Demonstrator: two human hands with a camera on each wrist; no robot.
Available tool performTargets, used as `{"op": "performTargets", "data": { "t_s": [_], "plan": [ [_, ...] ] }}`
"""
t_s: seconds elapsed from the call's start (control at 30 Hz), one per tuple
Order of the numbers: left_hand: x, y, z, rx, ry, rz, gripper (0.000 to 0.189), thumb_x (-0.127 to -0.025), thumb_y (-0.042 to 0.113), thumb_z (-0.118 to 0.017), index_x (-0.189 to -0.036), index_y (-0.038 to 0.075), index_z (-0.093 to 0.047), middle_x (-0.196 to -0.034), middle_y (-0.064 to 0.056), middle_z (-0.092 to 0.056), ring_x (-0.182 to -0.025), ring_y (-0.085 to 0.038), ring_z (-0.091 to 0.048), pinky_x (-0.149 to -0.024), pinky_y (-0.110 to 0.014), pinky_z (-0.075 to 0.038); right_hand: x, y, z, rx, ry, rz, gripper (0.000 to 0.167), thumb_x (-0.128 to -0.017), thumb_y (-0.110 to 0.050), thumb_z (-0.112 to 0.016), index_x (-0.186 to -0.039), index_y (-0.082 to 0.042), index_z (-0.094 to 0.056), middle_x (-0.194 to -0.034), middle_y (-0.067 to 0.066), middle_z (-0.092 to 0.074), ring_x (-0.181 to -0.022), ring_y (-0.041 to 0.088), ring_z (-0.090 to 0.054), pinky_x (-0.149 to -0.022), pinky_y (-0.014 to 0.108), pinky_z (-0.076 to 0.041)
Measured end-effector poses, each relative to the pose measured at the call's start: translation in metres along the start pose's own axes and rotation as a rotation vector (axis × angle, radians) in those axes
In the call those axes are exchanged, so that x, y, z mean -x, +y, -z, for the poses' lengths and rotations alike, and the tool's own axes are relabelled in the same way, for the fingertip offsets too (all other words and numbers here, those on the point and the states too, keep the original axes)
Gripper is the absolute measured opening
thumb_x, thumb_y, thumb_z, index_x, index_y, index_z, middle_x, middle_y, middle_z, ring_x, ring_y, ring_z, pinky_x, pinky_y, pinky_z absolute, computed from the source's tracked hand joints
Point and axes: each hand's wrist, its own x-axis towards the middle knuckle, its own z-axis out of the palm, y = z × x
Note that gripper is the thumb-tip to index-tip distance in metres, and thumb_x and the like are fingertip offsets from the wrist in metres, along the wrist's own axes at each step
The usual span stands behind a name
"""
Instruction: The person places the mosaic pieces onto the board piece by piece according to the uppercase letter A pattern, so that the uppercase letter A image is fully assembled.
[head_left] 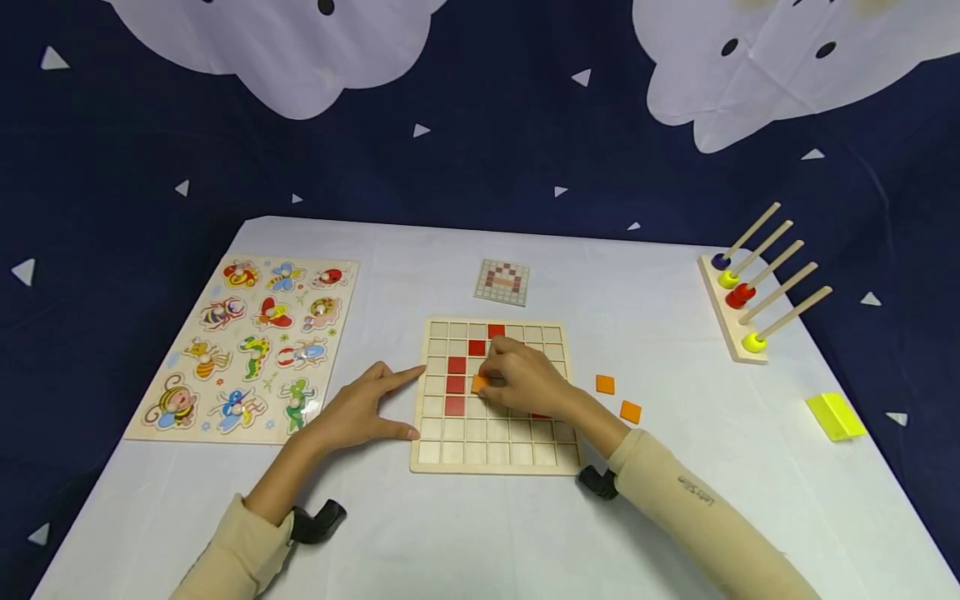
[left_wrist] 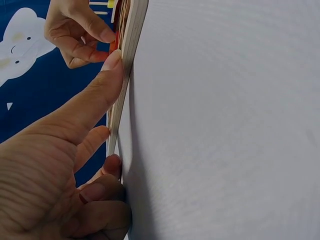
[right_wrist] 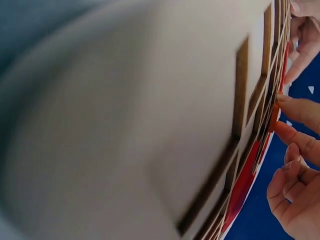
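A wooden grid board (head_left: 495,463) lies flat on the white table. Red square tiles (head_left: 455,384) fill several of its cells. My right hand (head_left: 528,379) is over the middle of the board, thumb and forefinger pinching an orange square tile (head_left: 478,384) at a cell just right of the red column. The right wrist view shows that orange tile (right_wrist: 274,117) between the fingertips, low against the grid. Along the board's left edge, my left hand (head_left: 363,408) rests with thumb and forefinger stretched out and touching the rim. Part of the grid is hidden under my right hand.
Two loose orange tiles (head_left: 605,384) lie right of the board. Behind it is a small pattern card (head_left: 502,282). An insect puzzle board (head_left: 258,350) lies left. On the right are a peg stand (head_left: 731,321) with coloured beads and a yellow block (head_left: 836,417).
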Motion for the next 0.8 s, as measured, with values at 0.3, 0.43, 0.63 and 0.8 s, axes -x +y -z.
{"op": "performTargets", "data": {
  "t_s": [0.3, 0.43, 0.63, 0.8],
  "plan": [
    [0.000, -0.001, 0.000, 0.004, 0.000, -0.003, 0.091, -0.071, 0.041, -0.088, -0.150, 0.022, -0.047, -0.090, -0.002, -0.038, -0.070, -0.013, -0.030, -0.060, -0.026, -0.028, -0.004, -0.007, -0.002, -0.023, -0.022, -0.018, 0.013, -0.087, -0.022, -0.077, -0.094, -0.011, -0.075, -0.088, -0.003, -0.052, -0.080, 0.011, -0.051, -0.067, 0.026, -0.046],
    [0.001, 0.000, 0.000, 0.002, 0.004, -0.007, 0.091, -0.071, 0.041, -0.088, -0.149, 0.022, -0.047, -0.090, -0.002, -0.038, -0.070, -0.013, -0.029, -0.060, -0.026, -0.028, -0.003, -0.008, -0.001, -0.022, -0.027, -0.026, 0.015, -0.086, -0.024, -0.078, -0.094, -0.011, -0.075, -0.087, -0.002, -0.052, -0.077, 0.010, -0.047, -0.065, 0.024, -0.043],
    [0.001, 0.000, 0.000, 0.003, 0.003, 0.001, 0.091, -0.070, 0.041, -0.088, -0.149, 0.021, -0.048, -0.091, -0.003, -0.039, -0.071, -0.014, -0.030, -0.061, -0.027, -0.028, 0.005, -0.003, 0.002, -0.033, 0.003, -0.044, 0.026, -0.087, -0.028, -0.078, -0.104, -0.010, -0.076, -0.093, 0.001, -0.055, -0.078, 0.009, -0.049, -0.068, 0.025, -0.045],
    [0.002, 0.000, 0.000, 0.003, 0.006, -0.013, 0.091, -0.071, 0.042, -0.088, -0.149, 0.020, -0.048, -0.090, -0.003, -0.038, -0.070, -0.014, -0.028, -0.060, -0.027, -0.027, 0.023, 0.014, 0.016, -0.054, 0.058, -0.113, 0.030, -0.087, -0.027, -0.078, -0.110, -0.008, -0.075, -0.098, 0.004, -0.057, -0.078, 0.013, -0.048, -0.068, 0.029, -0.043]
  ]
}}
